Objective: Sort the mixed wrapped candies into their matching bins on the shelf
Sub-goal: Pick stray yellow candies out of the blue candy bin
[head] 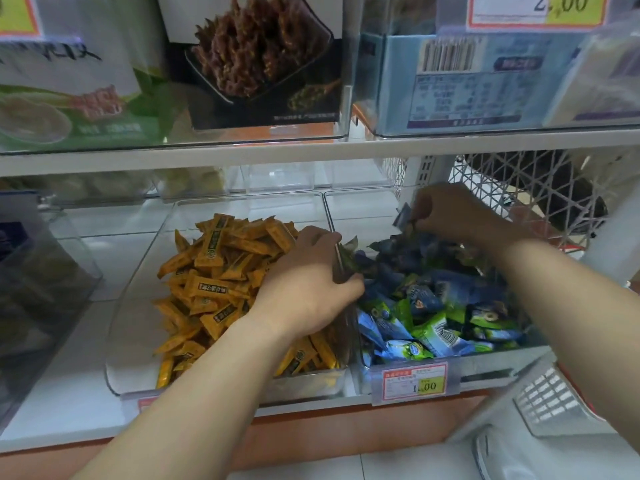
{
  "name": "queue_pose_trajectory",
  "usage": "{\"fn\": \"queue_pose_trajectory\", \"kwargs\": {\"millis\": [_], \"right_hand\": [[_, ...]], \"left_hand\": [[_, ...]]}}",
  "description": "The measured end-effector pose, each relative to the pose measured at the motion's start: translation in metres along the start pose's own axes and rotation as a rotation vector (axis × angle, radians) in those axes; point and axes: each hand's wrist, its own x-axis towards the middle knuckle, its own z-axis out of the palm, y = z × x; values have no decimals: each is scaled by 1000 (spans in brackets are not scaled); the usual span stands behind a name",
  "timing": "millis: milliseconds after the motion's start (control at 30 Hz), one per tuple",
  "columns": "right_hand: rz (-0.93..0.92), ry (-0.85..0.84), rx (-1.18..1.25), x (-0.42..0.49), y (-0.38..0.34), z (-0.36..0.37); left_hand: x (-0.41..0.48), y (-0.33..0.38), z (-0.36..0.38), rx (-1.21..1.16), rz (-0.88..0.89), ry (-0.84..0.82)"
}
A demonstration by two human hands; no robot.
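My left hand (304, 285) curls its fingers round green-wrapped candies (348, 258) beside the orange-candy bin (138, 271) — my right hand (450, 216) pinches a blue wrapper (401, 216) over the blue-and-green pile (433, 306).

Single head view, close, looking forward and down onto shelf (311, 157) bins (138, 271)

Clear bins holding candy, centre frame: two, left bin (138, 341) and right bin (485, 372). Orange candies (214, 271): one heap, too many to count. Blue-and-green candies (433, 317): one heap, likewise. Hands: two, left hand (308, 282) and right hand (453, 213).
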Motion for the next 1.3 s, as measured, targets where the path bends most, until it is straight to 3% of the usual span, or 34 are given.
{"fn": "queue_pose_trajectory", "kwargs": {"millis": [100, 200, 267, 367, 467, 567, 800, 967, 1133, 1233, 1300], "right_hand": [[116, -34, -284, -3, 4, -1], [-42, 22, -82, -4, -18, 9], [-119, -194, 118, -2, -35, 21], [-74, -531, -3, 6, -49, 45], [-16, -637, -150, 13, -55, 59], [-3, -749, -142, 19, -58, 65], [40, -647, -187, 14, -47, 74], [-48, -804, -141, 11, -45, 69], [-98, -769, -94, 4, -44, 57], [-101, -694, -22, 1, -39, 49], [-53, -645, 154, -1, -36, 43]], "left_hand": [[0, 2, 0, -6, -13, -8], [1, 3, 0, -11, -27, 3], [0, 4, 1, -17, -23, 10], [-1, 3, 1, -34, -21, 15], [-2, 0, 1, -41, -13, 12], [-3, 0, 2, -55, 2, 18], [-5, -5, 1, -74, 19, 9], [-2, -4, 0, -69, 5, -8], [-3, -2, -3, -79, -1, -18], [-4, -2, -3, -84, 2, -14], [-3, -3, -2, -87, 0, -11]]}}
